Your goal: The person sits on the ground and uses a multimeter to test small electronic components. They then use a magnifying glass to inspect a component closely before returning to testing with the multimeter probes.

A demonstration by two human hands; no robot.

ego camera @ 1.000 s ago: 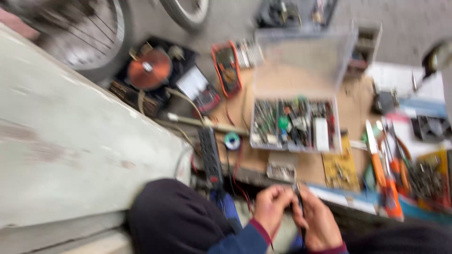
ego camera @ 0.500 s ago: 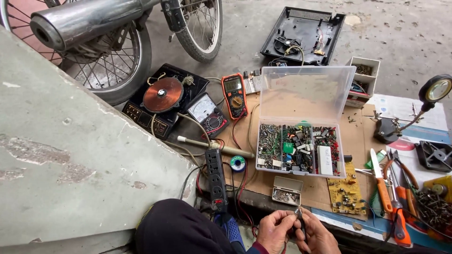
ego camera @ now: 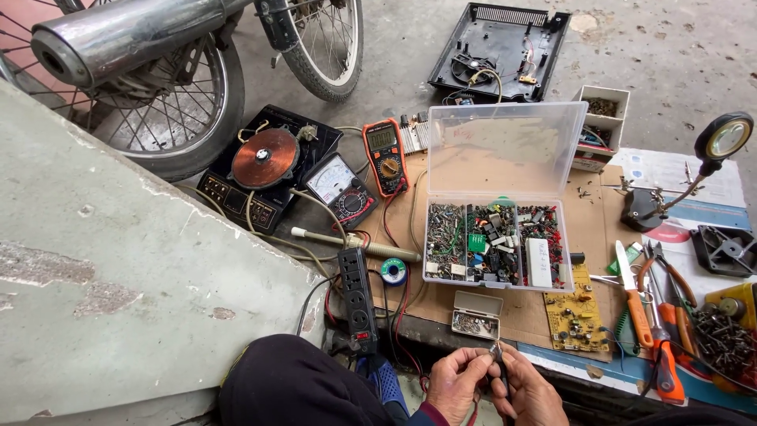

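Black probe (ego camera: 500, 364) pinched by both hands' grip, left hand (ego camera: 457, 384), right hand (ego camera: 530, 392); hands lower in frame than before

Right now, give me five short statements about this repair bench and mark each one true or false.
1. The clear parts box has its lid open. True.
2. Both hands, left hand and right hand, meet on a small tool. True.
3. The orange multimeter lies inside the parts box. False: it lies left of it.
4. The copper coil sits on the yellow circuit board. False: it sits on a black unit.
5. The black power strip lies left of the parts box. True.
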